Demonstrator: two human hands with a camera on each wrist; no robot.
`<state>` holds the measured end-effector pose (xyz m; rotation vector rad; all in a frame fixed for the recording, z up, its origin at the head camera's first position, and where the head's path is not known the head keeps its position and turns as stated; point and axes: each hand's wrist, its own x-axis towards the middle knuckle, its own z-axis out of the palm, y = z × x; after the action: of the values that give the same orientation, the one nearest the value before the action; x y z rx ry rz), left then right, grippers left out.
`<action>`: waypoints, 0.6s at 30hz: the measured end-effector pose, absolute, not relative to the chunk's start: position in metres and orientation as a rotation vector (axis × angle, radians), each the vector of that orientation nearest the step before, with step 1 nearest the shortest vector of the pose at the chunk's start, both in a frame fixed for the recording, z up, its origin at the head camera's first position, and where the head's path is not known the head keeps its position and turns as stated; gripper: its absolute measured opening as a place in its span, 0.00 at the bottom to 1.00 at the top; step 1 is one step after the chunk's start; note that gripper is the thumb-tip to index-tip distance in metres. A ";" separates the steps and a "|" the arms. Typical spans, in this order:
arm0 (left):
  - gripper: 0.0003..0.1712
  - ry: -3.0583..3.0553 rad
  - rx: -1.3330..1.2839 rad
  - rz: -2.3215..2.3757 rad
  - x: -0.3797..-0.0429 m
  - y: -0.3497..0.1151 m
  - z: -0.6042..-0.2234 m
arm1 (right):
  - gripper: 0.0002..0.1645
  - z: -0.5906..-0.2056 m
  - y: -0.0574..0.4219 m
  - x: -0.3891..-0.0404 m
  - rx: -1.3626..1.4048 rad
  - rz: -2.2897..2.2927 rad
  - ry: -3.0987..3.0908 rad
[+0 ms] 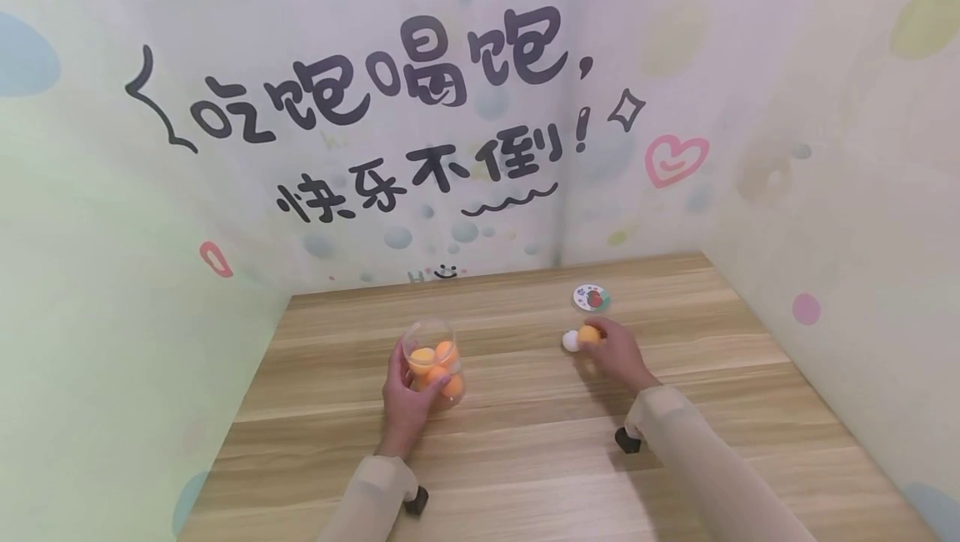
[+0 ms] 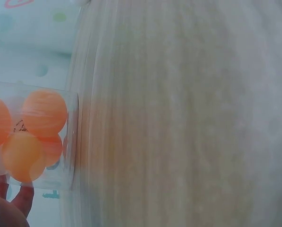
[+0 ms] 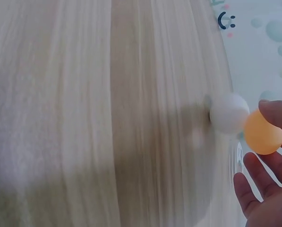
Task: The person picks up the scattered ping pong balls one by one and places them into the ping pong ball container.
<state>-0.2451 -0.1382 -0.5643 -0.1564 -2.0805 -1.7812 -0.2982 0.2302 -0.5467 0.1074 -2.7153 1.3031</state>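
Note:
My left hand (image 1: 407, 402) grips a clear plastic jar (image 1: 429, 332) from its near left side. Several orange ping-pong balls (image 2: 45, 111) lie inside the jar, along with at least one paler ball partly hidden behind them. To the right, my right hand (image 1: 617, 352) pinches an orange ping-pong ball (image 3: 263, 133) between thumb and fingers. Close beside that ball, a white ping-pong ball (image 3: 229, 113) rests on the table; whether the two touch I cannot tell.
A round lid with a printed picture (image 1: 591, 298) lies on the wooden table (image 1: 517, 459) behind my right hand. Walls with painted lettering (image 1: 435, 167) stand along the back and both sides of the table.

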 end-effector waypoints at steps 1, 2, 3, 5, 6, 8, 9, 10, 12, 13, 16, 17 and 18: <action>0.53 -2.082 -0.156 -1.774 -0.245 -0.138 -0.565 | 0.26 -0.546 0.229 -0.298 0.115 1.307 -2.707; 0.53 -2.084 -0.156 -1.771 -0.245 -0.138 -0.565 | 0.26 -0.546 0.229 -0.298 0.121 1.304 -2.700; 0.53 -2.080 -0.159 -1.771 -0.245 -0.138 -0.566 | 0.26 -0.546 0.228 -0.298 0.122 1.302 -2.695; 0.53 -2.074 -0.165 -1.771 -0.246 -0.138 -0.566 | 0.26 -0.546 0.226 -0.299 0.134 1.292 -2.687; 0.53 -2.073 -0.170 -1.768 -0.246 -0.138 -0.566 | 0.26 -0.546 0.225 -0.299 0.136 1.288 -2.685; 0.53 -2.070 -0.172 -1.765 -0.246 -0.138 -0.566 | 0.26 -0.545 0.222 -0.300 0.139 1.285 -2.679; 0.53 -2.069 -0.171 -1.764 -0.246 -0.138 -0.566 | 0.26 -0.545 0.221 -0.300 0.144 1.280 -2.677; 0.53 -2.070 -0.169 -1.762 -0.246 -0.138 -0.566 | 0.26 -0.544 0.220 -0.300 0.144 1.283 -2.676; 0.53 -2.074 -0.169 -1.755 -0.246 -0.138 -0.566 | 0.26 -0.543 0.217 -0.299 0.144 1.290 -2.671; 0.53 -2.076 -0.163 -1.755 -0.246 -0.138 -0.566 | 0.26 -0.542 0.216 -0.299 0.145 1.295 -2.669; 0.53 -2.079 -0.157 -1.761 -0.246 -0.139 -0.567 | 0.26 -0.539 0.212 -0.299 0.153 1.311 -2.658; 0.53 -2.079 -0.157 -1.763 -0.246 -0.139 -0.567 | 0.26 -0.539 0.211 -0.299 0.166 1.305 -2.653; 0.53 -2.078 -0.157 -1.768 -0.246 -0.139 -0.566 | 0.26 -0.538 0.210 -0.299 0.175 1.305 -2.649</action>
<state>-0.2456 -0.1389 -0.5663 -0.1571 -2.0782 -1.7677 -0.2986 0.2096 -0.5385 0.1750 -2.6490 1.3051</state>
